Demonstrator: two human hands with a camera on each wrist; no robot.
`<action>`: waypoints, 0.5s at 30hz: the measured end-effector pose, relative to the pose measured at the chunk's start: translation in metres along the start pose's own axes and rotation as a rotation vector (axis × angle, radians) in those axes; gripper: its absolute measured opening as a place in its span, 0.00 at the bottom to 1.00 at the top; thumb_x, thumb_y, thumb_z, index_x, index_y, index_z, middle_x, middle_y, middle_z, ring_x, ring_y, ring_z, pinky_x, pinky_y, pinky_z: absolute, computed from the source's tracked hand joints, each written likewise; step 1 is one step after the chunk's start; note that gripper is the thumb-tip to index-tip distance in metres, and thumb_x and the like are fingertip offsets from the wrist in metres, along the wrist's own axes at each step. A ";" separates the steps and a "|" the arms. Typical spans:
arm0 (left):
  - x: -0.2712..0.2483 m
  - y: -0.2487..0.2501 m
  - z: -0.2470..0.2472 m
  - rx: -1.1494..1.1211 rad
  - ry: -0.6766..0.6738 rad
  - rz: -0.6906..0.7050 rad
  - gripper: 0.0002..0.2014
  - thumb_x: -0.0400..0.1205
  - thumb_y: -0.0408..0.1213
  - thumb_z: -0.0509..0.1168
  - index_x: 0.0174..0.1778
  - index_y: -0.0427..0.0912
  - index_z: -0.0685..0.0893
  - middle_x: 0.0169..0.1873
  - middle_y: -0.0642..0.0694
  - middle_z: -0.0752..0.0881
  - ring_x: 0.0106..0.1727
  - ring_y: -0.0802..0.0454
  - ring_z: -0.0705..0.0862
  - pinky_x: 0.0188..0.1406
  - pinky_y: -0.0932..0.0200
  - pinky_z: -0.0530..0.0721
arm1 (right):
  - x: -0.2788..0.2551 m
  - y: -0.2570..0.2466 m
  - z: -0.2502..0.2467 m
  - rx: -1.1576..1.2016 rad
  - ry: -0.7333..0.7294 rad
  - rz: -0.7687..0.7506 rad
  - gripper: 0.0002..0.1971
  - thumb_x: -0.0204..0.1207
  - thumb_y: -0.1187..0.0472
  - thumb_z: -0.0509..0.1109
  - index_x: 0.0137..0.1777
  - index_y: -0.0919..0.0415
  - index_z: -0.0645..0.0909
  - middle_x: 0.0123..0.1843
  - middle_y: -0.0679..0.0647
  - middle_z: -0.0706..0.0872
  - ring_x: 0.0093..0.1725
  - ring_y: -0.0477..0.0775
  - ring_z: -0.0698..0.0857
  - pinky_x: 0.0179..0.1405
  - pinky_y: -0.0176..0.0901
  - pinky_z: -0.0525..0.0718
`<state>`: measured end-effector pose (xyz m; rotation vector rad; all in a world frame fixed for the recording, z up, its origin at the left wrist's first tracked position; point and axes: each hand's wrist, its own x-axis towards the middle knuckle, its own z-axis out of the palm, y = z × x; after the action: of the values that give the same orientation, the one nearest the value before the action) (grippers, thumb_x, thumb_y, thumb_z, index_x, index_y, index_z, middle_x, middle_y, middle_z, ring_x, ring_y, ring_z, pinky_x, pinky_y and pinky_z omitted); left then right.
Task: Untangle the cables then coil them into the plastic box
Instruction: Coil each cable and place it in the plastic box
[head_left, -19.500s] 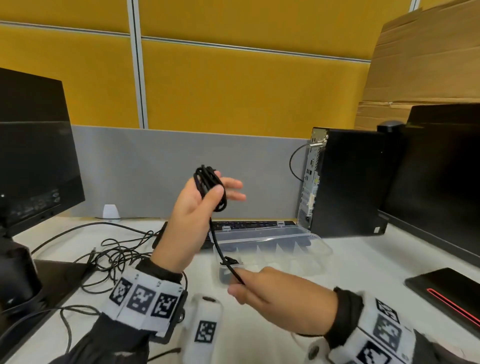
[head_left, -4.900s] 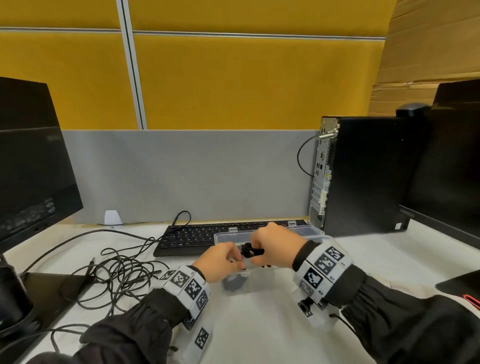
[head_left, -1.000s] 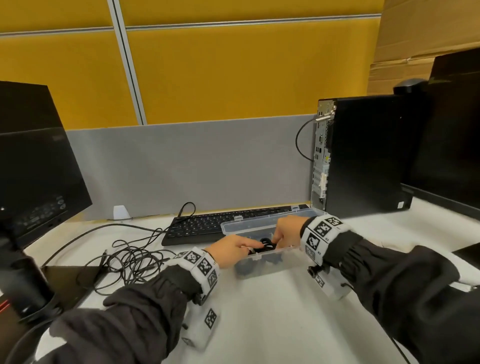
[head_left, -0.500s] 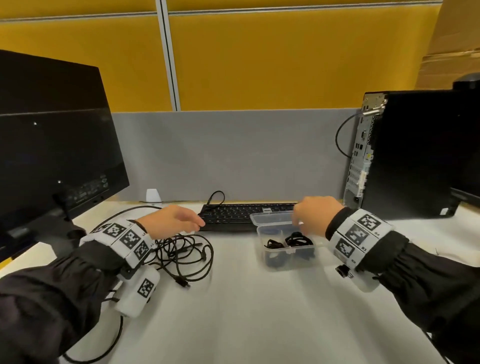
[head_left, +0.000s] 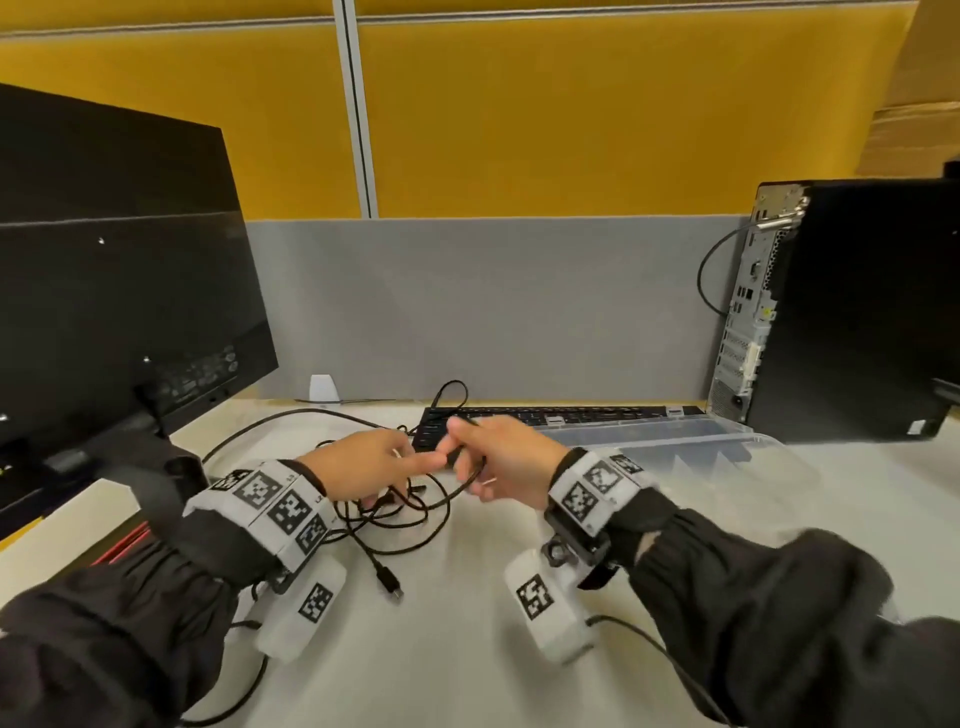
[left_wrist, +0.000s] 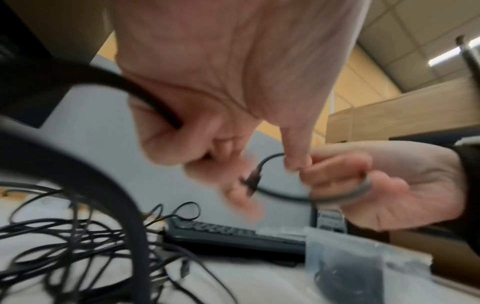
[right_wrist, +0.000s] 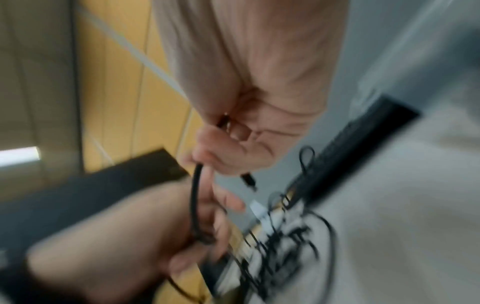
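Observation:
A tangle of thin black cables lies on the white desk, one loose plug pointing toward me. My left hand hovers just above the tangle, fingers curled round a black cable, its index finger touching the right hand. My right hand meets it from the right and grips a short loop of the black cable, whose plug end sticks out past the fingers. The clear plastic box stands to the right; in the left wrist view dark coiled cables lie inside it.
A black keyboard lies behind the hands, against the grey partition. A monitor and its stand fill the left, and a black PC tower stands at the far right. Bare white desk stretches in front of the hands.
My right hand has left the plastic box and moved left to join my left hand over the tangle. Both now hold a black cable lifted from the pile.

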<state>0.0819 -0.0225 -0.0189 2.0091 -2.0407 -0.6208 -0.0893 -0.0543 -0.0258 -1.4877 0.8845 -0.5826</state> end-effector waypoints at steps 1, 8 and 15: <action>-0.002 0.005 -0.002 -0.017 0.038 0.043 0.17 0.81 0.57 0.59 0.43 0.47 0.80 0.29 0.56 0.83 0.26 0.61 0.77 0.33 0.65 0.75 | -0.008 -0.009 -0.010 0.111 0.064 -0.088 0.17 0.86 0.49 0.54 0.41 0.58 0.76 0.19 0.48 0.74 0.20 0.47 0.70 0.18 0.33 0.69; -0.009 0.043 -0.013 -0.224 0.087 0.233 0.22 0.85 0.53 0.50 0.28 0.44 0.66 0.16 0.56 0.62 0.16 0.60 0.59 0.20 0.67 0.62 | -0.086 -0.057 -0.119 -0.166 0.683 -0.386 0.19 0.86 0.47 0.49 0.34 0.53 0.66 0.25 0.47 0.65 0.25 0.48 0.63 0.27 0.41 0.63; -0.006 0.036 -0.026 0.032 0.147 0.158 0.28 0.73 0.72 0.48 0.32 0.48 0.70 0.28 0.52 0.68 0.31 0.53 0.66 0.31 0.60 0.62 | -0.193 -0.051 -0.269 -1.092 1.198 0.048 0.23 0.85 0.46 0.48 0.55 0.60 0.79 0.44 0.60 0.78 0.44 0.63 0.78 0.48 0.55 0.73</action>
<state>0.0615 -0.0211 0.0209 1.8281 -2.1059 -0.4005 -0.4055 -0.0610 0.0852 -2.0028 2.4361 -1.0658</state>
